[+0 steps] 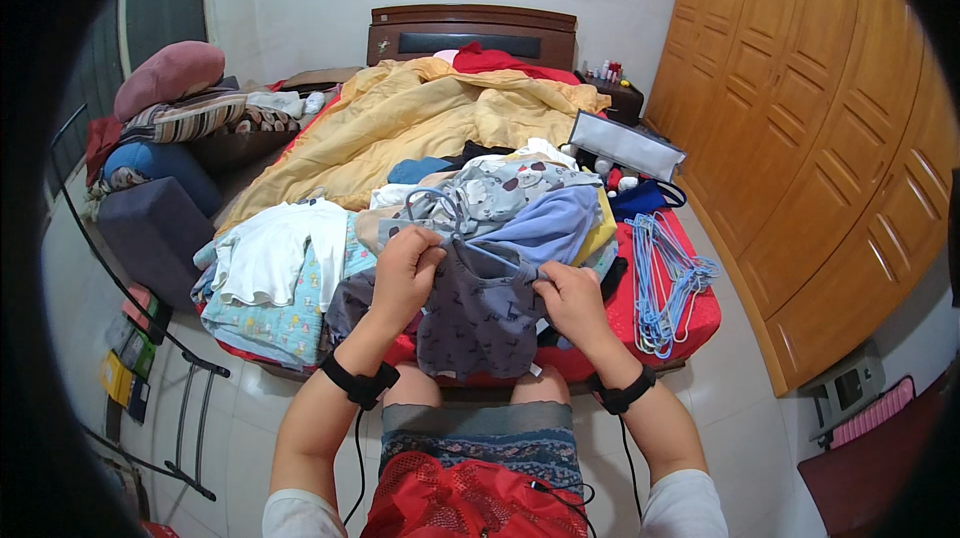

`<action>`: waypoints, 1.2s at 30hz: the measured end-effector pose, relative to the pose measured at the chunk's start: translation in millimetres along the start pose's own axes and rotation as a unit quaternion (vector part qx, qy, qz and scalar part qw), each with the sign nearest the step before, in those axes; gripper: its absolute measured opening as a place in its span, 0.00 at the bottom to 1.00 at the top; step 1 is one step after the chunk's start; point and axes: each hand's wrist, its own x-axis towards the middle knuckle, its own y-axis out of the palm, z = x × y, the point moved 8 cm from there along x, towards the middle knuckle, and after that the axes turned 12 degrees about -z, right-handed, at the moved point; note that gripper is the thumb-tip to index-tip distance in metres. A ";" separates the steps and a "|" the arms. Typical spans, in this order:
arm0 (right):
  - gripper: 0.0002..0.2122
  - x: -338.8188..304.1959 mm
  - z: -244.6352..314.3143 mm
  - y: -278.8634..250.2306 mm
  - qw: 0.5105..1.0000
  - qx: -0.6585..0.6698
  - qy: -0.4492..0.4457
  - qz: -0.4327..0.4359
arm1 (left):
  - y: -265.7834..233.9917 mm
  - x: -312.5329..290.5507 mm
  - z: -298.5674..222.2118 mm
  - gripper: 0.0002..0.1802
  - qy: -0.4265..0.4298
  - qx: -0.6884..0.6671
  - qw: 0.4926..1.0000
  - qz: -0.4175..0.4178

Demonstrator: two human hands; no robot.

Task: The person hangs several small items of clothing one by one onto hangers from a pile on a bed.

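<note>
A white shirt [268,256] lies on a pile [258,326] on the bed [704,323]. Next, the left hand [406,273] is pinched tight on one shoulder of a grey printed shirt [478,323], near the bed's edge. A blue hanger [492,256] is in its neck. The right hand [574,304] pinches the other shoulder. Farther right are more hangers [660,288].

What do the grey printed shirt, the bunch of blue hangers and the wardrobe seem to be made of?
Grey printed shirt: matte fabric, perhaps cotton knit; it hangs limp with soft creases.
Blue hangers: probably plastic-coated wire, being thin and smooth-looking, though solid plastic is possible.
Wardrobe: wood or veneer, likely varnished, judging by its honey-brown colour, moulded panels and sheen.
</note>
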 end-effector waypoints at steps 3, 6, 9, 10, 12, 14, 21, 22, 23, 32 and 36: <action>0.06 2.4 2.2 -0.7 1.000 -0.008 -0.007 -0.023 | -2.2 -1.1 1.8 0.07 -0.018 0.000 1.000 0.016; 0.06 5.4 -6.8 -4.2 0.999 0.007 0.017 -0.039 | -9.3 -1.0 1.7 0.08 -0.029 0.015 0.999 0.032; 0.06 8.7 -29.1 -12.9 0.992 0.067 0.088 -0.061 | -25.3 0.5 10.0 0.08 -0.021 0.041 0.998 0.037; 0.05 9.3 -34.3 -16.3 0.990 0.081 0.092 -0.064 | -31.2 0.9 14.8 0.09 -0.024 0.049 0.998 0.040; 0.05 11.8 -37.9 -21.1 0.988 0.097 0.096 -0.067 | -41.4 2.0 18.0 0.08 -0.013 0.076 0.996 0.039; 0.05 13.4 -37.1 -25.7 0.980 0.137 0.125 -0.074 | -49.0 1.5 27.2 0.08 -0.030 0.068 0.996 0.042; 0.05 29.2 -12.8 -26.7 0.983 0.134 0.096 -0.078 | -77.6 -1.6 52.8 0.08 -0.163 -0.001 0.986 0.021; 0.07 32.3 -9.0 -24.2 0.985 0.131 0.099 -0.050 | -82.2 -2.6 57.6 0.07 -0.201 -0.035 0.979 0.018; 0.07 36.0 -4.2 -25.4 0.985 0.135 0.098 -0.048 | -87.3 -4.4 62.6 0.07 -0.238 -0.069 0.969 0.014; 0.09 57.2 1.6 -7.2 0.995 0.088 0.008 0.053 | -188.7 -12.4 78.2 0.06 -0.239 -0.070 0.967 -0.052; 0.07 49.5 3.7 31.8 0.931 0.302 0.160 0.131 | -224.4 -17.4 70.7 0.07 -0.235 -0.024 0.970 -0.061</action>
